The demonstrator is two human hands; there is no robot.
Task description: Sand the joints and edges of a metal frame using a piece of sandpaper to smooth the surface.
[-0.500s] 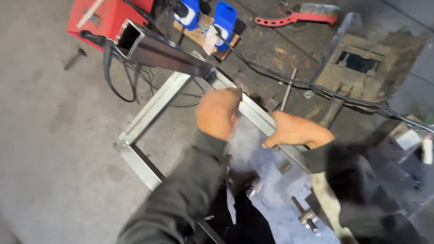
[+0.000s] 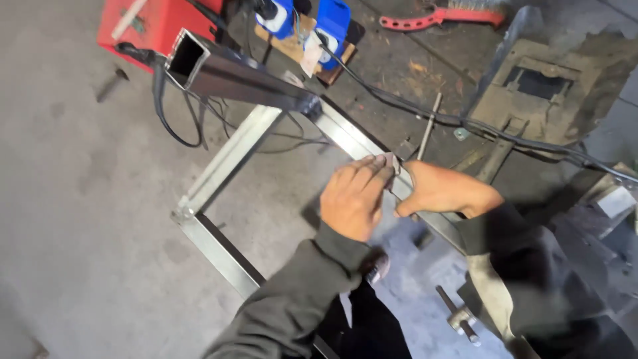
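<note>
— Where do the hands sit?
— Left hand (image 2: 352,199) and right hand (image 2: 445,189) meet on the frame's far rail (image 2: 345,136), a small metal piece (image 2: 391,161) between them.
— And around them?
— A square tube (image 2: 232,74) lies across the frame's far corner; the welding machine (image 2: 136,26) stands behind it; the welding mask (image 2: 538,90) lies right, the wire brush (image 2: 445,16) beyond.

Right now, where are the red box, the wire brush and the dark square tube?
Red box (image 2: 129,26), head view, its top face.
Wire brush (image 2: 425,21), head view, its red handle.
Dark square tube (image 2: 246,80), head view, its long side.
</note>
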